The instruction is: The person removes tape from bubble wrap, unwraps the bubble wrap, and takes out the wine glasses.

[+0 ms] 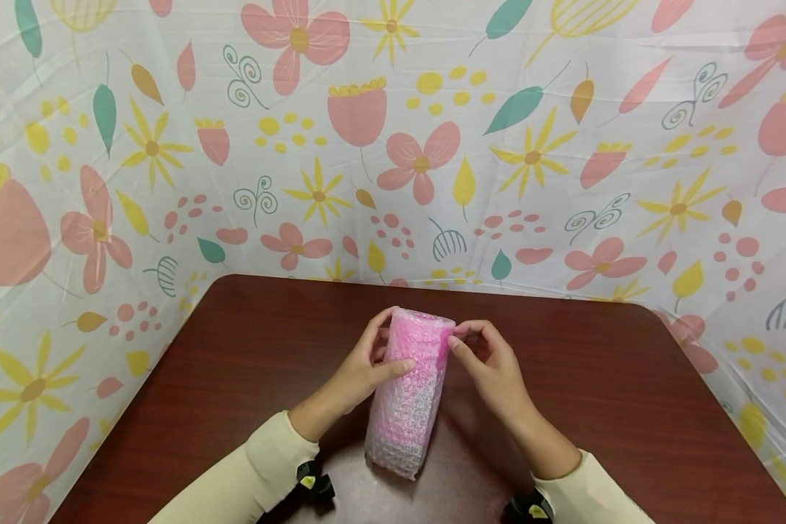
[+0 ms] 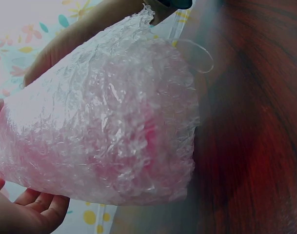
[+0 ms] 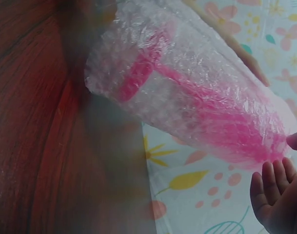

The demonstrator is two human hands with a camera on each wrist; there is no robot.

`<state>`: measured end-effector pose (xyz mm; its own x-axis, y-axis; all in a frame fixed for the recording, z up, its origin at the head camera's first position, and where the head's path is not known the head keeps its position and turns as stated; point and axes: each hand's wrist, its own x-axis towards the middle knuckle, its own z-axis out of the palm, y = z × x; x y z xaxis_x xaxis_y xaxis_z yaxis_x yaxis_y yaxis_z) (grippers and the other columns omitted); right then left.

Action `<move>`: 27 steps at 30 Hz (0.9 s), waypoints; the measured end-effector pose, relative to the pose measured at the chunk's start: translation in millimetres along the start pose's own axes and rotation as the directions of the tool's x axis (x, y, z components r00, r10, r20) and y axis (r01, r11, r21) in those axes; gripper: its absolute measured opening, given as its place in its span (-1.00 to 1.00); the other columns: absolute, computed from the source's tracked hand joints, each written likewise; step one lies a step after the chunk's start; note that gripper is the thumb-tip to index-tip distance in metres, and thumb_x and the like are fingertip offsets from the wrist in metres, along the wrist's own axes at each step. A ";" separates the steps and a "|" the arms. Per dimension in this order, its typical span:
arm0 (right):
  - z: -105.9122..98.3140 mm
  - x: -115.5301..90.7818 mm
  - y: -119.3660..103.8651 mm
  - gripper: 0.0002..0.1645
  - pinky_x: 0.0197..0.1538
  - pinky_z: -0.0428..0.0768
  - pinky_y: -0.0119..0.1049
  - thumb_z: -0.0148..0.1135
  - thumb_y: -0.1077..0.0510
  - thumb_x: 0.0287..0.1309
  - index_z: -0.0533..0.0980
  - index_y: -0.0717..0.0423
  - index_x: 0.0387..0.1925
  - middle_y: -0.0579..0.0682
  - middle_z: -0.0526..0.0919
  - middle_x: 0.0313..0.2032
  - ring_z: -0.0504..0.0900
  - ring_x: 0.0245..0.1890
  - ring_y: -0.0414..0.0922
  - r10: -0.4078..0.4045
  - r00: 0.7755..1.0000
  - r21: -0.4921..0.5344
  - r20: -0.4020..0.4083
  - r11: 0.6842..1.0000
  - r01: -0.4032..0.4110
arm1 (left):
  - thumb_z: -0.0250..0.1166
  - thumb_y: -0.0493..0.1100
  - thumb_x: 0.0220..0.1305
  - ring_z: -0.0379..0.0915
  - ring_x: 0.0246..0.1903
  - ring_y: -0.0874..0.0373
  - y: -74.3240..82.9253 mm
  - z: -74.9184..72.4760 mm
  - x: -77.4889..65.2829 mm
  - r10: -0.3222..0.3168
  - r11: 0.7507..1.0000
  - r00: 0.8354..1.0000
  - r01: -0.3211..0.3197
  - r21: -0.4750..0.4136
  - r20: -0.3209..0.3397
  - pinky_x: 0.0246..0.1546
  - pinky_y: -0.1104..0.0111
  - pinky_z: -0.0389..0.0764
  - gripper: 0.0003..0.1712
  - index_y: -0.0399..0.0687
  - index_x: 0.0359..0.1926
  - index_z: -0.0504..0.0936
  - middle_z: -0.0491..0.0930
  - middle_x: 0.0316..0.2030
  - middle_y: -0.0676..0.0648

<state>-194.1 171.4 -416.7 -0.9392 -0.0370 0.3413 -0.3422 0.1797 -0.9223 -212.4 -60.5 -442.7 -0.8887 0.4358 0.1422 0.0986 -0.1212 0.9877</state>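
Observation:
A long package in clear bubble wrap, with pink showing through it, stands tilted over the table in the head view. My left hand grips its upper left side, thumb across the front and fingers behind. At the upper right edge, my right hand pinches the wrap between thumb and forefinger. In the right wrist view, deep pink strips show under the bubble wrap, and the right fingers curl by its end. The left wrist view has the bubble wrap close up, with the left fingers beneath it.
The dark red-brown wooden table has rounded far corners. A white cloth with flowers and leaves hangs behind it and along both sides. Black bands with small yellow marks sit at both wrists, beside cream sleeves.

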 end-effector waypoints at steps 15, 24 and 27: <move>-2.3 1.8 1.5 -0.75 -0.02 0.65 -0.42 0.19 0.19 0.41 0.46 0.31 -0.04 -0.11 0.58 -0.18 0.62 -0.14 -0.18 0.027 0.999 0.046 0.029 0.999 -0.028 | 0.48 0.01 0.20 0.51 0.15 0.03 2.0 1.2 0.3 -0.011 1.000 1.000 0.011 0.018 0.015 0.07 0.19 0.62 0.11 0.38 0.57 -0.05 0.42 0.35 -0.25; -3.2 2.1 4.3 -0.79 -0.02 0.66 -0.36 0.16 0.20 0.44 0.48 0.32 -0.08 -0.08 0.58 -0.22 0.62 -0.17 -0.16 -0.003 1.000 0.029 0.023 1.000 0.002 | 0.50 0.07 0.17 0.47 0.16 0.04 -0.2 0.7 -0.7 -0.032 0.998 0.999 0.032 0.046 0.007 0.11 0.20 0.58 0.13 0.31 0.57 -0.05 0.40 0.35 -0.18; -3.0 2.5 4.1 -0.80 -0.03 0.64 -0.40 0.16 0.21 0.43 0.48 0.32 -0.10 -0.06 0.57 -0.22 0.61 -0.18 -0.24 -0.010 1.000 0.025 0.018 1.000 0.009 | 0.50 0.06 0.17 0.46 0.19 0.02 -1.6 1.2 0.0 -0.057 0.998 0.998 0.057 0.035 0.002 0.12 0.15 0.61 0.12 0.26 0.56 -0.04 0.35 0.37 -0.14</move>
<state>-197.8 175.1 -419.1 -0.9362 -0.0562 0.3471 -0.3516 0.1546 -0.9233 -211.9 -59.2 -444.1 -0.8922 0.4434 0.0854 0.0631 -0.0650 0.9959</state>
